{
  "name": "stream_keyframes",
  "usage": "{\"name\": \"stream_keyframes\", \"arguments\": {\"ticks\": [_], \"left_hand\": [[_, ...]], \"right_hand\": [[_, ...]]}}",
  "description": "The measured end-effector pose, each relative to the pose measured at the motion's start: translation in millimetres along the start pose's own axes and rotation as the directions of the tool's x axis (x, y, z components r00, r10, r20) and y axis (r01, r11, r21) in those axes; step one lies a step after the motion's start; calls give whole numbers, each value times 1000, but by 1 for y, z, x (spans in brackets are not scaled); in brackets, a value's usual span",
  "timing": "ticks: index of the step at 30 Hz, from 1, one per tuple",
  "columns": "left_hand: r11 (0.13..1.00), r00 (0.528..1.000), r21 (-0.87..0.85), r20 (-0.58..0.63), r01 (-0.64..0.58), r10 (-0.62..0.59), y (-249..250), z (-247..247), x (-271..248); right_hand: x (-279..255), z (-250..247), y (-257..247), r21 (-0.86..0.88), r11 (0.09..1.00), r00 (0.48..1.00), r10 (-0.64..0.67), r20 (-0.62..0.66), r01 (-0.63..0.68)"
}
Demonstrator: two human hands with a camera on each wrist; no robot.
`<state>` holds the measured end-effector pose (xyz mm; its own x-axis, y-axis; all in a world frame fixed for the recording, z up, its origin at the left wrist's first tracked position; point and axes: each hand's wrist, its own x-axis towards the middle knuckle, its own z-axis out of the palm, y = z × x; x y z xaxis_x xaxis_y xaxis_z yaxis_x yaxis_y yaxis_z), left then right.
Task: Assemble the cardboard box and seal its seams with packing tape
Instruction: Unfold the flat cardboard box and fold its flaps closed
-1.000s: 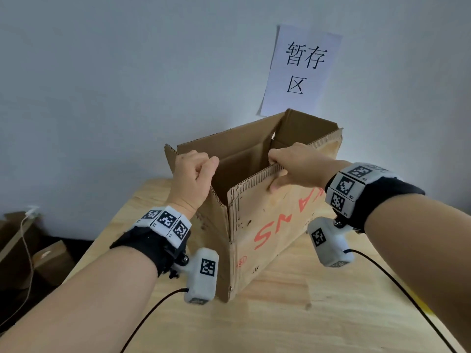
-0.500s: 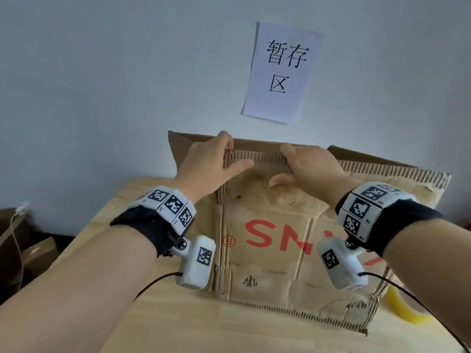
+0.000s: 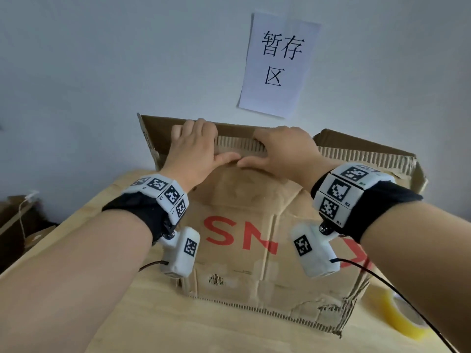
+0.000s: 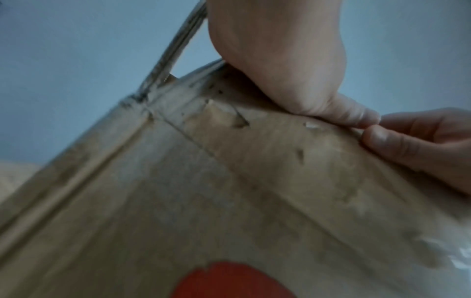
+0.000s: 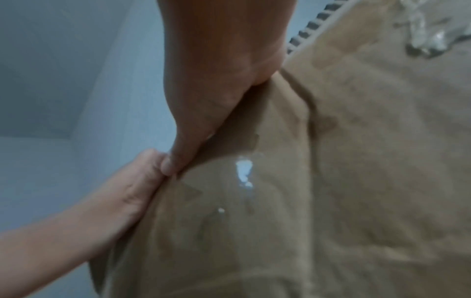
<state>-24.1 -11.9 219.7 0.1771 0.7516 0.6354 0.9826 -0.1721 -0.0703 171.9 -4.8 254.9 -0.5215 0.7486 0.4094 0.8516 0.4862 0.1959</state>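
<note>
A worn brown cardboard box (image 3: pixel 254 263) with red letters stands on the wooden table, its wide side toward me. My left hand (image 3: pixel 196 151) and right hand (image 3: pixel 283 151) both grip its upper corrugated edge (image 3: pixel 239 146), fingers over the rim and thumbs on the near face, thumb tips almost touching. In the left wrist view the left thumb (image 4: pixel 344 115) presses the cardboard (image 4: pixel 229 191) beside the right hand (image 4: pixel 420 145). The right wrist view shows the right thumb (image 5: pixel 183 153) against the box wall (image 5: pixel 356 161). A yellowish tape roll (image 3: pixel 405 317) lies at the lower right.
A paper sign (image 3: pixel 277 64) hangs on the white wall behind the box. The wooden table (image 3: pixel 178 327) stretches toward me. Cardboard boxes (image 3: pixel 23 225) sit low at the left, off the table. A side flap (image 3: pixel 367 154) sticks out at the right.
The box has turned from corner-on to wide side facing me. Both hands moved together to the middle of its upper edge. The tape roll has come into view.
</note>
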Motion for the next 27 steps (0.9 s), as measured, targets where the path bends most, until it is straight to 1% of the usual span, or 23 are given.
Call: {"name": "stream_keyframes", "arguments": {"ticks": [3,5,6,8,10,13,15,16,18,21,23,25,27], "left_hand": [[996,998,74,22,49,-51,7,-9,-10],[990,995,108,33,90,-94,7,-15,-20],[988,995,121,24,92,-96,8,-19,-24],[989,998,137,4,54,-55,12,-28,-30],[991,999,130,35,-23,19,19,-39,-34],[991,984,87,157,-103,89,29,-57,-39],[983,958,90,252,-160,133,34,-70,-44],[977,946,97,281,-192,158,36,-76,-47],[965,937,118,292,-235,192,42,-85,-57],[962,949,163,266,-219,171,52,-83,-85],[960,941,188,308,-207,143,60,-72,-106],[950,901,200,410,-241,143,72,-65,-126],[943,856,178,491,-280,161,86,-59,-145]], "right_hand": [[-17,-13,16,-34,999,996,24,85,-21],[-30,-19,32,-12,996,982,85,171,-85],[-37,-22,39,-2,994,975,108,196,-110],[-49,-25,46,-33,994,979,105,173,-100],[-62,-28,45,-74,995,990,78,117,-70],[-80,-30,37,-90,995,996,51,67,-45],[-92,-34,30,-122,992,998,22,62,-14],[-98,-36,26,-147,989,998,5,57,3],[-111,-40,17,-207,978,999,-31,41,39],[-135,-37,2,-279,956,996,-87,27,91],[-151,-26,-7,-298,946,990,-108,88,129],[-165,-15,-13,-291,943,969,-95,230,162],[-178,-11,-18,-257,956,922,-35,385,144]]}}
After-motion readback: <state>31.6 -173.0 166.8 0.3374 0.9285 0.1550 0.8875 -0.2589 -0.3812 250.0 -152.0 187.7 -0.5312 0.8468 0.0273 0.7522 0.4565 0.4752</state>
